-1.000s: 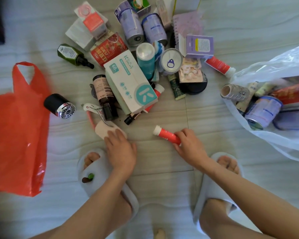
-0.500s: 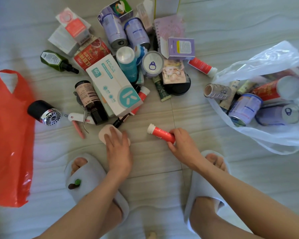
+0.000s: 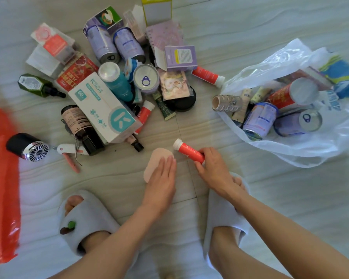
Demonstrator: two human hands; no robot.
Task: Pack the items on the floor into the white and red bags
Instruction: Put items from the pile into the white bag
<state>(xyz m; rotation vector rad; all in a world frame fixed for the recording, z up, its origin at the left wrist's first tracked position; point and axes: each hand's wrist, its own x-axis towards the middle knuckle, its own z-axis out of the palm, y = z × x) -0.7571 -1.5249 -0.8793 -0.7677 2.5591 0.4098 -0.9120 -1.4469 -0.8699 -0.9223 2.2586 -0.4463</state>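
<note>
Red tube [image 3: 189,151] with white cap lies low over the floor [image 3: 270,198], just in front of the person's feet; long axis runs diagonally, cap end pointing up-left toward the pile, base end down-right inside the right hand [image 3: 214,170]. Right-hand fingers [image 3: 206,153] are wrapped and clamped on the tube's lower end; whether the cap end touches the floor cannot be told. Left hand [image 3: 161,178] rests palm-down on a flat pale pink pad [image 3: 156,160] just left of the tube, fingers straight and close together, pressing rather than gripping; the pad lies flat on the floor, its far edge showing beyond the fingertips. Pad and tube are near each other, not touching. White bag [image 3: 290,150] lies open at right, well apart from the tube, holding several cans and a red canister on their sides. Red bag [image 3: 2,178] lies flat at the left edge. Unpacked pile beyond the hands: white and teal box [image 3: 105,109], dark brown bottle [image 3: 80,127], green dropper bottle [image 3: 36,86], black mini fan [image 3: 27,147], nail clipper [image 3: 68,151], purple cans [image 3: 101,44], and a second red tube [image 3: 207,75] pointing cap-end down-right toward the white bag. Both feet are in pale slippers [image 3: 224,218].
</note>
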